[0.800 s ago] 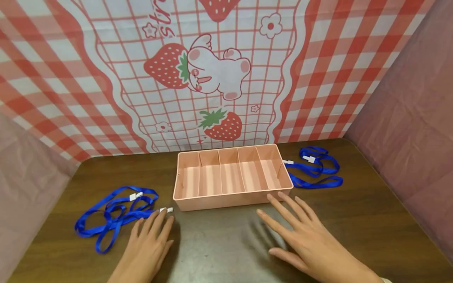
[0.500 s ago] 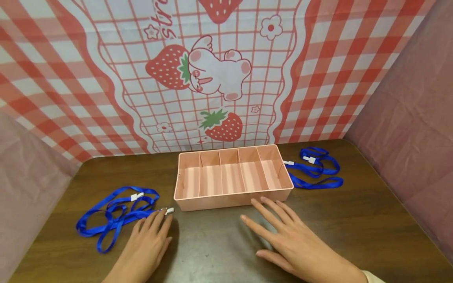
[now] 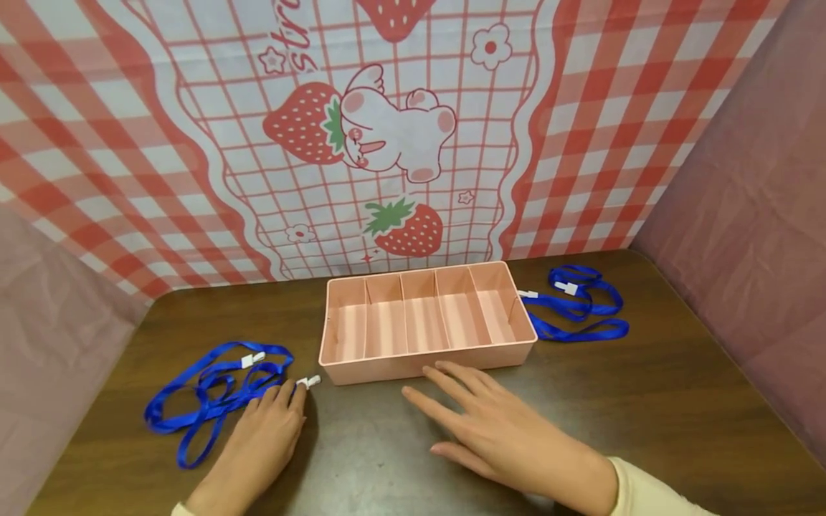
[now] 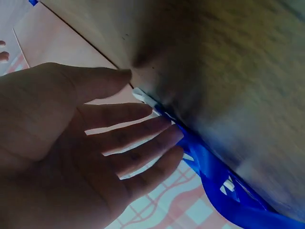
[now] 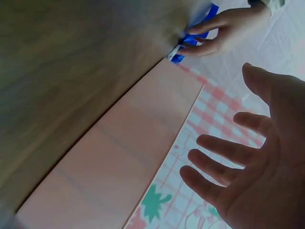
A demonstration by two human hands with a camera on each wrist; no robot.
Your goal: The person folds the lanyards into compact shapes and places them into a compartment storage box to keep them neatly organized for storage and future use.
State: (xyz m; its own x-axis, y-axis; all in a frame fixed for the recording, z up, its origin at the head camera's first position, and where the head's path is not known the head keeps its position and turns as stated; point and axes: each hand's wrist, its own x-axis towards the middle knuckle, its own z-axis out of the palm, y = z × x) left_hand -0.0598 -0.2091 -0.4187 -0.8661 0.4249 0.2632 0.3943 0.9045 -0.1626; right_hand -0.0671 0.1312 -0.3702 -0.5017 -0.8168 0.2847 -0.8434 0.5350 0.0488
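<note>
My left hand (image 3: 267,433) is at the near end of a blue lanyard bundle (image 3: 169,423), its fingertips at the strap beside a white clip (image 3: 310,382). In the left wrist view its fingers (image 4: 138,143) extend toward the blue strap with nothing gripped; whether they touch it I cannot tell. My right hand (image 3: 497,430) hovers with spread fingers in front of a pink box (image 3: 387,369) with several compartments. Nothing is in that palm in the right wrist view. Inside the box only bare compartment floors show.
More blue lanyard (image 3: 606,331) with white clips lies right of the box, partly hidden behind its side. All stands on a dark wooden table (image 3: 658,401). A red-and-white strawberry cloth (image 3: 400,136) hangs directly behind, with pink cloth (image 3: 742,193) at the sides.
My right hand has moved left along the box's front. The left hand has shifted slightly at the lanyard's end, and its clip shows more clearly. The box has stayed in place.
</note>
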